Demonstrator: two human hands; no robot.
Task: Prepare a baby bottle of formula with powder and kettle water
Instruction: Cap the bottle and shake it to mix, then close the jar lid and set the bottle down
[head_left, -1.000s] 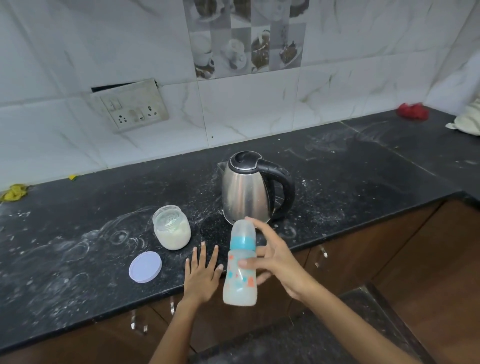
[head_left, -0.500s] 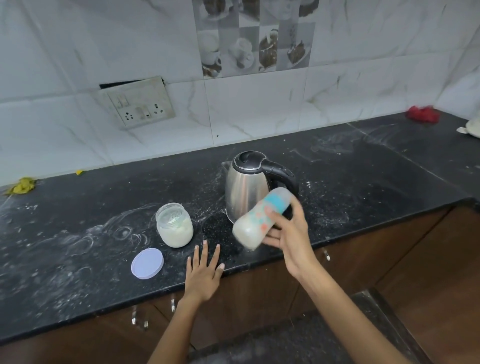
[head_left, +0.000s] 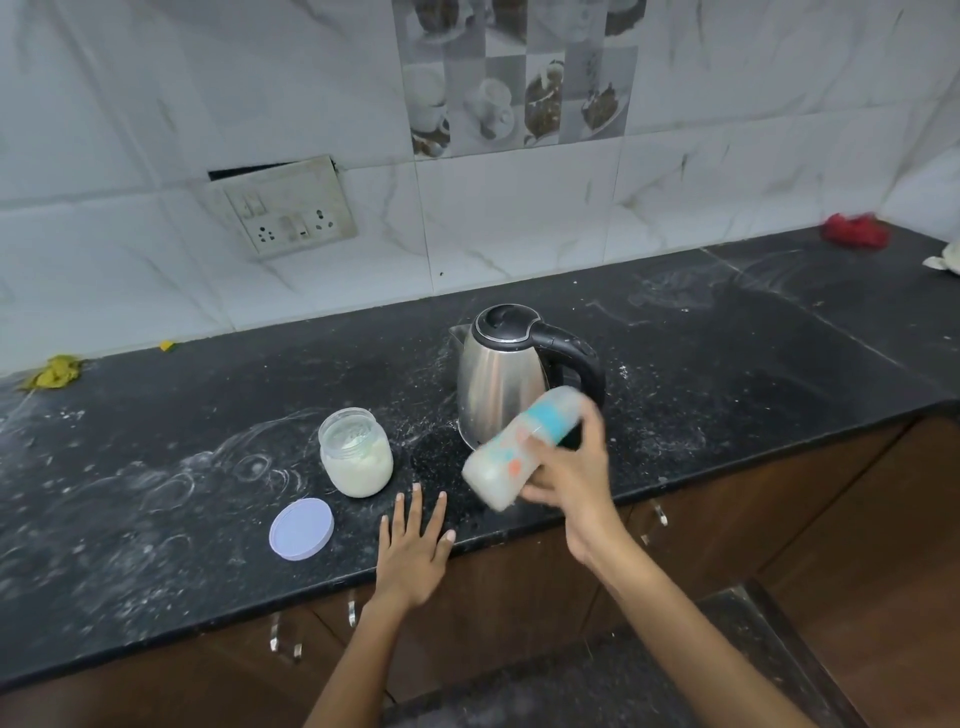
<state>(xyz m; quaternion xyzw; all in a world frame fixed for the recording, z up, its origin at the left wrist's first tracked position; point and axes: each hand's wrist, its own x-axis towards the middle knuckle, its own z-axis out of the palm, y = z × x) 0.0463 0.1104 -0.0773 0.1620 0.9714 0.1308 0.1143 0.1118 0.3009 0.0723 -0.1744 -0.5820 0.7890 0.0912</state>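
Note:
My right hand (head_left: 569, 475) grips a capped baby bottle (head_left: 511, 452) with a blue ring and milky liquid. The bottle is tilted, cap up to the right, and blurred, just in front of the steel kettle (head_left: 501, 382). My left hand (head_left: 415, 545) lies flat, fingers spread, on the counter's front edge. An open glass jar of white powder (head_left: 356, 452) stands left of the kettle. Its pale lilac lid (head_left: 301, 528) lies flat in front of it.
The black stone counter (head_left: 156, 499) is dusted with white powder. A socket plate (head_left: 283, 208) sits on the tiled wall. A yellow scrap (head_left: 54, 371) lies far left, a red cloth (head_left: 854, 231) far right. Wooden cabinets (head_left: 727, 519) run below the counter.
The bottle went from upright in my right hand to tilted with its cap up to the right, and now looks blurred. My left hand has stayed flat on the counter.

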